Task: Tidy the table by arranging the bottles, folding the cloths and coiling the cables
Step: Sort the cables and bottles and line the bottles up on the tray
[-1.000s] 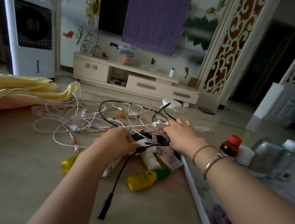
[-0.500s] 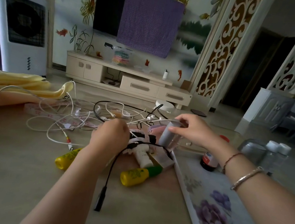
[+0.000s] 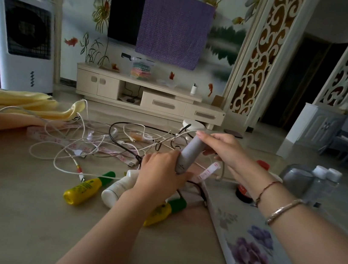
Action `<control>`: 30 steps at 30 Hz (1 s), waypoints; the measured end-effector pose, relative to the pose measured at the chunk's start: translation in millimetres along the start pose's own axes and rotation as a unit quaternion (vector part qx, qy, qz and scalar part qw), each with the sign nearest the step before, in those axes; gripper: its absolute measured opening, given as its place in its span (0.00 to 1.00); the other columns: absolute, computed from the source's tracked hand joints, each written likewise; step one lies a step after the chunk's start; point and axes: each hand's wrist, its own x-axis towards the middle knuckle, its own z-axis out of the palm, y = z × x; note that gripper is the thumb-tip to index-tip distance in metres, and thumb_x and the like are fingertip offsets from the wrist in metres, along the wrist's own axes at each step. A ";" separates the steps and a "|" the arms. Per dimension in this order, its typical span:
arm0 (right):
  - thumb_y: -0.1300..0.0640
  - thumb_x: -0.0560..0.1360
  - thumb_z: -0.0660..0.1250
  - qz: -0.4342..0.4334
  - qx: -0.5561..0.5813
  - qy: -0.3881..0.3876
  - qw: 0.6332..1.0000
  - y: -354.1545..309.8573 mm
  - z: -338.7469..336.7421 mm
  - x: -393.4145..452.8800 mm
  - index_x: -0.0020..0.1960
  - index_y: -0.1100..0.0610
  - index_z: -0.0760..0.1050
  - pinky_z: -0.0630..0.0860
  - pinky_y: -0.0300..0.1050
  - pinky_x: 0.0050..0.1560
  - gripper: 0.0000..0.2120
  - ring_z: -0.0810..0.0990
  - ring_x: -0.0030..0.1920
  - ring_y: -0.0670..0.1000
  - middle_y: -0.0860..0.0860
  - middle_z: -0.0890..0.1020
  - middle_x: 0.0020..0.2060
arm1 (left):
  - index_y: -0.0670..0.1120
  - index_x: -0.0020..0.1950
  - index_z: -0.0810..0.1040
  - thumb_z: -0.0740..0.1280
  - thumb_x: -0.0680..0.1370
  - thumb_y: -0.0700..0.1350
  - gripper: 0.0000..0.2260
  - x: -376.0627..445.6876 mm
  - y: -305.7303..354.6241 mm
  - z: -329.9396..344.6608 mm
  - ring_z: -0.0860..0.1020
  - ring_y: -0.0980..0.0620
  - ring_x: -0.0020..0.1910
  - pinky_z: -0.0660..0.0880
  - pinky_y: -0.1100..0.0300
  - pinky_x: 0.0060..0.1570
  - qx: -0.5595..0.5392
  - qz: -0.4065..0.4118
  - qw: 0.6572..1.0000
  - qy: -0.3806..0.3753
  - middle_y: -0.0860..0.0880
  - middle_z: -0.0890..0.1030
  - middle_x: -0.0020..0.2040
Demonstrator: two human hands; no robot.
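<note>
Both hands hold one grey tube (image 3: 187, 154), tilted, lifted above the table (image 3: 12, 209). Right hand (image 3: 224, 152) grips its upper end, fingers curled round it. Left hand (image 3: 162, 175) clasps the lower end; whether it also pinches a cable underneath cannot be told.

Directly below the grip: a white bottle (image 3: 119, 188) lying flat, flanked by two yellow bottles (image 3: 84, 188) with green caps, also flat. Left of and beyond the grip: tangled white cables (image 3: 72, 146) mixed with a black cable (image 3: 122, 144) and a pink measuring tape (image 3: 55, 139). Far left: yellow cloth (image 3: 11, 106), unfolded. Right of the grip: a red-capped bottle (image 3: 244, 192), then clear bottles (image 3: 322, 186) standing upright by a floral tray (image 3: 248, 249).
</note>
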 end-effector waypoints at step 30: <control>0.46 0.72 0.68 -0.079 -0.197 0.054 0.976 -12.6 -49.7 -31.3 0.47 0.52 0.75 0.73 0.41 0.36 0.10 0.78 0.40 0.48 0.49 0.79 0.40 | 0.58 0.64 0.72 0.62 0.78 0.54 0.14 -8.2 10.4 17.3 0.68 0.46 0.63 0.62 0.50 0.62 -0.007 0.053 0.996 -0.072 0.56 0.76 0.62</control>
